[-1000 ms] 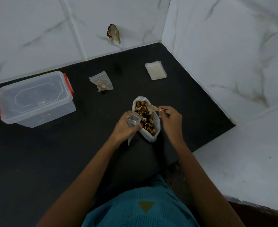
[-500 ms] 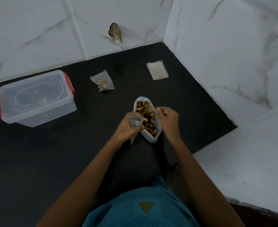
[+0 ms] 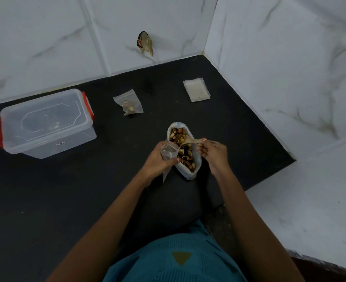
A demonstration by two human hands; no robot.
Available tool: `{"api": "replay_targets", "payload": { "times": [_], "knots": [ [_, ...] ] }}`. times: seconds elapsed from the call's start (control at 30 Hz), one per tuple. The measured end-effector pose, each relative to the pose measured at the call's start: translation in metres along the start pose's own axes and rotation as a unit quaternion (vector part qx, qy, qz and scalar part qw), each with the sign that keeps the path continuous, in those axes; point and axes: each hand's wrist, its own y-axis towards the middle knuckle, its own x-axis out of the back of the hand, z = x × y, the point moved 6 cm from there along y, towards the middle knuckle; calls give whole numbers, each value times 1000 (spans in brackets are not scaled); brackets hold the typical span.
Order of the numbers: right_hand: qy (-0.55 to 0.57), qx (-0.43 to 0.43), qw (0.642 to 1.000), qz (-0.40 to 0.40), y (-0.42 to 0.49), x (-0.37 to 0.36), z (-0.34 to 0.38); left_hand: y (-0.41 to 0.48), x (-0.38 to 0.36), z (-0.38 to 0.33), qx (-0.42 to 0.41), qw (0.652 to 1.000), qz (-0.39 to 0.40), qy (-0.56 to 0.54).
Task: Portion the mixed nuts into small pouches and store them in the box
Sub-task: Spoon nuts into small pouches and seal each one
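Observation:
An open white bag of mixed nuts lies on the black counter in front of me. My left hand grips a small clear pouch at the bag's left side, mouth held open. My right hand pinches a small wooden spoon whose bowl rests in the nuts near the bag's top. A filled pouch lies further back. The clear storage box with red clips stands at the left, its lid on.
A stack of flat empty pouches lies at the back right near the corner. White marble walls close off the back and right. A torn scrap sticks to the back wall. The counter's edge drops away at the right.
The spoon has dipped into the nuts and its bowl now sits at the upper part of the bag. My left hand keeps the pouch in about the same place.

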Motion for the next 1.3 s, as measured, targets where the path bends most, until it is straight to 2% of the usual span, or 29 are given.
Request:
{"api": "replay_targets", "payload": {
  "times": [0.1, 0.27, 0.43, 0.57, 0.67, 0.8, 0.97, 1.07, 1.17, 1.3],
  "knots": [
    [47, -44, 998, 9, 0, 3, -5, 0, 0, 0, 0, 1000, 2, 4],
    [61, -58, 996, 13, -2, 8, -7, -2, 1, 1, 2, 1000, 4, 8],
    [39, -28, 999, 4, -6, 14, 0, -5, 6, -2, -20, 998, -13, 55],
    [22, -13, 1000, -5, -10, 19, 8, -8, 10, -4, -22, 999, -26, 33],
    [36, -15, 999, -5, -15, 20, 14, -10, 11, -10, -55, 997, -40, 36],
    [63, -17, 998, 21, -28, 18, 25, -10, 12, -19, -97, 991, -66, 68],
    [57, 0, 996, 66, -51, 10, 42, -8, 14, -20, -105, 985, -99, 98],
    [23, 34, 994, 100, -64, 1, 47, -8, 15, -21, -117, 981, -115, 105],
    [-75, 113, 986, 97, -73, -7, 51, -10, 14, -23, -134, 978, -119, 103],
    [-244, 268, 928, 87, -86, -23, 58, -14, 12, -28, -158, 975, -125, 94]
  ]
}}
